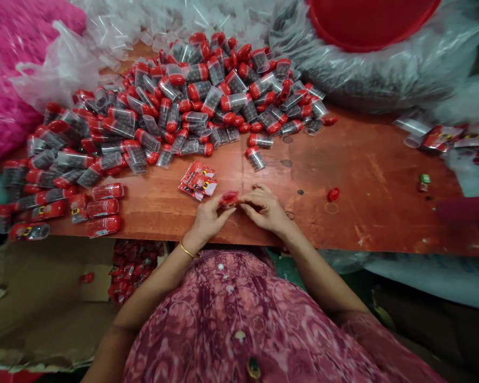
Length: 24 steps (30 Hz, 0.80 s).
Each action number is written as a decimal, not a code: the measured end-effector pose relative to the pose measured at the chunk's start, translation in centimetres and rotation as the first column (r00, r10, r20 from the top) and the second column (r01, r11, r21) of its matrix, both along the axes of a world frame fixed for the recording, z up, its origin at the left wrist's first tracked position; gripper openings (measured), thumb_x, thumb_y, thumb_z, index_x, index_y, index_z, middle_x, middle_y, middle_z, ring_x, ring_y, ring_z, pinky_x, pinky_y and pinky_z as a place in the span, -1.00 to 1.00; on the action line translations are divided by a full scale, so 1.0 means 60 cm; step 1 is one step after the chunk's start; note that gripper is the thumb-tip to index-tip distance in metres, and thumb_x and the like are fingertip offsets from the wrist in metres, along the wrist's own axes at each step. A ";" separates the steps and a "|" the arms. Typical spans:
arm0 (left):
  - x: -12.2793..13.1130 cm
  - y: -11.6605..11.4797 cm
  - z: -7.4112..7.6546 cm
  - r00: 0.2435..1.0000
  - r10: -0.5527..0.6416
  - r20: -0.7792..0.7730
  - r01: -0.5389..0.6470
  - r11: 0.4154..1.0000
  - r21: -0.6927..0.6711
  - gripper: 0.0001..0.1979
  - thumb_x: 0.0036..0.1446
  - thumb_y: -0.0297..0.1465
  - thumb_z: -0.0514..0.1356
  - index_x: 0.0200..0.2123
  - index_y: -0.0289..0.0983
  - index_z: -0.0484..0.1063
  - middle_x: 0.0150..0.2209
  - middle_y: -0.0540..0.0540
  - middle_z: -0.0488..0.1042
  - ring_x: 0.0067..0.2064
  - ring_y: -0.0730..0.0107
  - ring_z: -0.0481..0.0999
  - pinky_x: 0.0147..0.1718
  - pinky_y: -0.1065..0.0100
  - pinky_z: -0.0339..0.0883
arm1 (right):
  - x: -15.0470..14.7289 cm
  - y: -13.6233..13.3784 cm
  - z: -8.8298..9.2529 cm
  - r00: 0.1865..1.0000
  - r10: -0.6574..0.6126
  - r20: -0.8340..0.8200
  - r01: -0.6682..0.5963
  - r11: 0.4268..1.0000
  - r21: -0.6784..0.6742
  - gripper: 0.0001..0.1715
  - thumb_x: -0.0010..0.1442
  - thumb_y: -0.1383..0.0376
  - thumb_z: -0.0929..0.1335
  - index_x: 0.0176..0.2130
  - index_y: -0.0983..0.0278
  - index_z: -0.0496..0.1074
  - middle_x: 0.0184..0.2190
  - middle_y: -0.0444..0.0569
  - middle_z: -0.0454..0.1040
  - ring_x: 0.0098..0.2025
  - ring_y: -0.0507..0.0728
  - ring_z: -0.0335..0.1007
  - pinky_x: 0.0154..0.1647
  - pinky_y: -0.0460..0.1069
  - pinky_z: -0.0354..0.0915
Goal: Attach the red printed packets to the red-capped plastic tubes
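Note:
Near the table's front edge, my left hand [209, 217] pinches the left side of a small red item [229, 199]. My right hand [264, 208] has its fingertips together at the item's right end. The item's exact shape is too small to make out. Just beyond my left hand lies a small stack of red printed cards [199, 180]. Farther back, two clear tubes with red caps [256, 158] lie apart from a large heap of similar tubes [207, 101]. Several red wrapped tubes [104, 207] lie to the left of my hands.
A wooden table [367, 175] bears a loose red piece [333, 194] and a small green-topped item [424, 182] on the right. Plastic bags [383, 80] and a red basin [373, 21] stand behind. An open cardboard box [43, 298] is below the left edge.

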State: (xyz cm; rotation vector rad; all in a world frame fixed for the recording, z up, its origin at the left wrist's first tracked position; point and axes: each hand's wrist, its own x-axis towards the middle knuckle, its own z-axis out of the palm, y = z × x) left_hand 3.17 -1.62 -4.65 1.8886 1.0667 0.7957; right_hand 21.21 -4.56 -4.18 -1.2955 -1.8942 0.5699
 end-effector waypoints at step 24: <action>0.023 -0.013 0.082 0.880 0.172 0.443 0.125 0.816 -0.564 -0.67 0.01 -0.27 0.21 -0.19 -0.26 0.24 -0.44 0.07 0.36 -0.54 0.55 0.42 -0.66 0.53 0.29 | -0.032 0.002 0.052 0.945 -0.288 0.154 0.202 0.886 0.418 -0.92 0.16 0.40 0.31 -0.35 0.25 0.41 -0.53 -0.14 0.53 -0.50 0.01 0.43 -0.09 0.03 0.33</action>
